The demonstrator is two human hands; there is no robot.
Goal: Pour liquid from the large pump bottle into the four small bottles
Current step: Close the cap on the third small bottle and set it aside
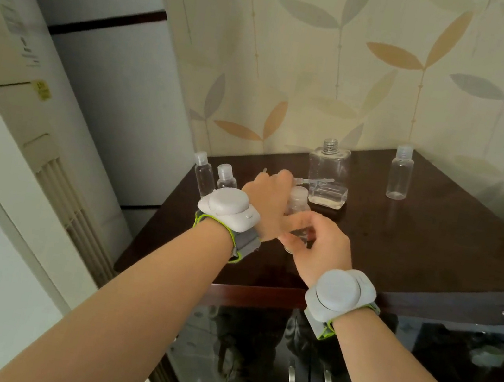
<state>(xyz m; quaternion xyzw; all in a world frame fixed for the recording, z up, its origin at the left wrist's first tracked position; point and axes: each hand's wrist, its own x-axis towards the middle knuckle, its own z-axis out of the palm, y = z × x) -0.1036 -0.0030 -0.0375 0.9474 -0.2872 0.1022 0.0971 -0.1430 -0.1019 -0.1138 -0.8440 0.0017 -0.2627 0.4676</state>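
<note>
A large clear square bottle (328, 177) stands at the back of the dark cabinet top (434, 251). Its neck is uncapped and a little liquid sits at the bottom. Its pump with the tube (316, 179) lies beside it, partly hidden by my left hand. Two capped small bottles (205, 172) (227, 178) stand at the left edge, and another small bottle (400, 175) stands far right. Both hands hold the remaining small bottle (298, 202) above the table: my left hand (267, 201) grips its side, and my right hand (318, 247) pinches its lower part. Its cap is on.
Leaf-patterned wallpaper (379, 78) closes off the back and right of the cabinet top. A tall white floor air conditioner (54, 131) stands close on the left. Glossy dark cabinet doors with metal handles (292, 379) are below the front edge.
</note>
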